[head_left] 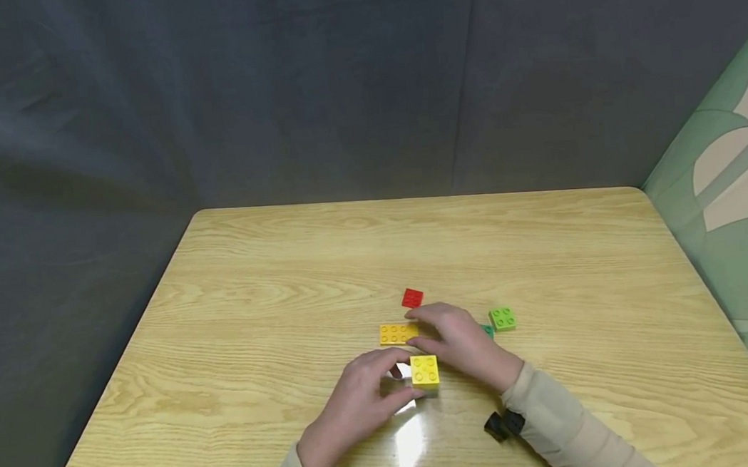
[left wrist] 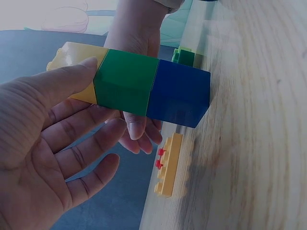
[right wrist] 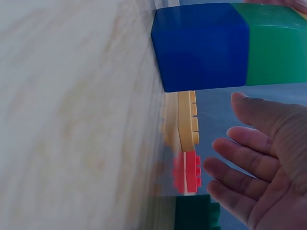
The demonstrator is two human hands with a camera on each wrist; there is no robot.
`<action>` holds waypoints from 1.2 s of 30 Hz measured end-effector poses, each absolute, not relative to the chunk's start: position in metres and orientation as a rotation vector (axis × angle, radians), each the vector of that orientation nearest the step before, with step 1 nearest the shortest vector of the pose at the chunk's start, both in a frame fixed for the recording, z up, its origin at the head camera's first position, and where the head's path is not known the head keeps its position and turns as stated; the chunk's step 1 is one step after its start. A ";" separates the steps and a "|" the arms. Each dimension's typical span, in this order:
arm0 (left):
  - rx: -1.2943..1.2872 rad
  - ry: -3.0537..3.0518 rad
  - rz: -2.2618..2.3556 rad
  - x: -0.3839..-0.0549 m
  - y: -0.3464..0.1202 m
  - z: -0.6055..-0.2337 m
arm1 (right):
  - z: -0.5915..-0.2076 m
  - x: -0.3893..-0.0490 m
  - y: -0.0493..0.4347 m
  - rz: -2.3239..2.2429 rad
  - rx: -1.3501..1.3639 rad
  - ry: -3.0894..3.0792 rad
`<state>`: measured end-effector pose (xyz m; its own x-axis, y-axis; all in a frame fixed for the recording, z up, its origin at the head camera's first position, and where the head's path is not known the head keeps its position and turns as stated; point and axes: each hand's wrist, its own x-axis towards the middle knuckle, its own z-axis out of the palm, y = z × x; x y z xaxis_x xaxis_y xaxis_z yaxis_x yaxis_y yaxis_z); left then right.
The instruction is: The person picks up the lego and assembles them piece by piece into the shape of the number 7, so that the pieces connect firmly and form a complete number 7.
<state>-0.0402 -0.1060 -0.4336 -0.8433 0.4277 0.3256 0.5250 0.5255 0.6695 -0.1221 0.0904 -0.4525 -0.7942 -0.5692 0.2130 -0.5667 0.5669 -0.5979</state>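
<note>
My left hand [head_left: 355, 402] pinches the top of a three-brick toy tower between thumb and fingers. The tower has a yellow brick [head_left: 424, 371] on top, a green brick [left wrist: 127, 81] in the middle and a blue brick [left wrist: 180, 93] at the bottom. Whether the blue brick touches the table, I cannot tell. My right hand [head_left: 460, 341] hovers beside the tower with loosely bent fingers and holds nothing. Its fingertips are over the right end of a flat orange-yellow brick [head_left: 393, 334], partly covering it from the head view.
A small red brick [head_left: 413, 298] lies behind the flat one. To the right are a light green brick [head_left: 502, 318] and a dark green brick [head_left: 488, 331], half hidden by the right hand. All lie on a wooden table [head_left: 254, 269]; a dark curtain [head_left: 340, 93] hangs behind.
</note>
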 end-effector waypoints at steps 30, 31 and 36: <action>-0.865 -2.589 -1.171 -0.041 -0.107 -0.439 | -0.455 -0.128 0.082 -0.843 -0.999 2.782; -0.865 -2.590 -1.171 -0.041 -0.107 -0.439 | -0.455 -0.128 0.082 -0.839 -0.994 2.781; -0.853 -2.605 -1.173 -0.041 -0.107 -0.438 | -0.454 -0.129 0.080 -0.812 -0.980 2.779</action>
<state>-0.0409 -0.1074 -0.4380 -0.8247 0.4340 0.3628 0.5593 0.5301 0.6374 -0.1290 0.0803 -0.4543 -0.7912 -0.6046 0.0923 -0.5592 0.6539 -0.5096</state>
